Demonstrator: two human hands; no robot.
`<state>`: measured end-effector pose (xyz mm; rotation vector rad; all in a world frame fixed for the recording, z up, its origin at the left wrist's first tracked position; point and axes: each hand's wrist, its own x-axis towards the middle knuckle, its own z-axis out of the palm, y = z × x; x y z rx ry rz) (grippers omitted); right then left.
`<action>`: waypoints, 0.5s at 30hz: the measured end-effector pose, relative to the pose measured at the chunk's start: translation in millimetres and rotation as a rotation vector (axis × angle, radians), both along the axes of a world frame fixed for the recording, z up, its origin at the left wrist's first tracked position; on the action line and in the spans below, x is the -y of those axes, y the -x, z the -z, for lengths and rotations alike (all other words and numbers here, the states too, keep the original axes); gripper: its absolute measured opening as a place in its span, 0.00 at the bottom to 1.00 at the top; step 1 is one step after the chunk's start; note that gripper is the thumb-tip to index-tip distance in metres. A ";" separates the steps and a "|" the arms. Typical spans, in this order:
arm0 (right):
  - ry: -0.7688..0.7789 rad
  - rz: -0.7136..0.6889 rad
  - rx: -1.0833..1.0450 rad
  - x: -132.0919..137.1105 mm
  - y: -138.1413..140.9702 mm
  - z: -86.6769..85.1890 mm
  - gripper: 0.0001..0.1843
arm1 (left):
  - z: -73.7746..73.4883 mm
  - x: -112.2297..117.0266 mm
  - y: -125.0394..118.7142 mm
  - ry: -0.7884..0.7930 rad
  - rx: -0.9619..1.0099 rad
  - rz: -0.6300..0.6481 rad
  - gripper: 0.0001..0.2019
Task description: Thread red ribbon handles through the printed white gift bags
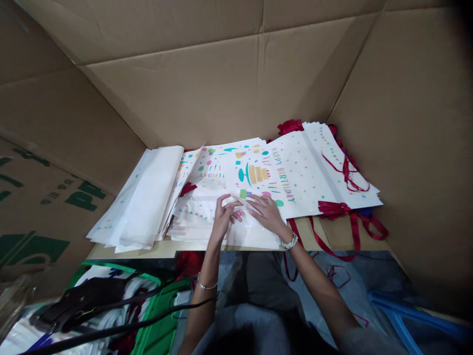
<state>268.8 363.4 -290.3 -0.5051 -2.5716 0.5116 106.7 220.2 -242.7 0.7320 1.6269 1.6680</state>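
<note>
I have two hands in view over the worktop [125,251], the left hand [224,219] and the right hand [268,214], with a single thin bangle [207,284] on the left wrist and one pale wristband [290,241] on the right. Both rest on the same white gift bag [254,236], at the front of the pile. The right hand lies open and nearly flat, its fingers [258,207] spread across the bag. The left hand's fingers [231,207] are bent at the bag's surface, and from my view I cannot tell whether they pinch it. I count three groups of bags on the worktop: one folded pile [144,197] on the left, one loose stack [203,217] in the middle, and one fanned stack [306,167] on the right. The top bag of the right stack shows one cake and the words "HAPPY BIRTHDAY" in coloured print. Red ribbon handles [343,209] spill from the right stack over the worktop's edge. One large corrugated cardboard sheet [185,88] walls the far side. Below the edge, I see one green crate [158,315] and one blue plastic object [406,310], which is too cut off to name.
</note>
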 end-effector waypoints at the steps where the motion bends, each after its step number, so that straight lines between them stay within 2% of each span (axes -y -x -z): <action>1: 0.027 0.002 -0.026 -0.8 0.7 -0.5 0.24 | 0.4 2.9 -0.7 0.010 -0.042 -0.011 0.25; 3: 0.083 0.008 -0.066 -2.0 2.3 -1.8 0.24 | 4.0 10.1 -2.8 0.095 -0.189 -0.076 0.20; 7: 0.168 0.028 -0.105 -3.1 4.4 -4.0 0.26 | 14.7 21.7 -8.5 0.368 -0.480 -0.235 0.14; 11: 0.204 0.047 -0.104 -3.3 4.6 -4.6 0.27 | 24.6 17.7 -6.1 0.425 -0.451 -0.293 0.12; 15: 0.194 0.024 -0.103 -2.8 3.8 -6.1 0.27 | 31.0 7.7 9.0 0.368 -0.322 -0.245 0.11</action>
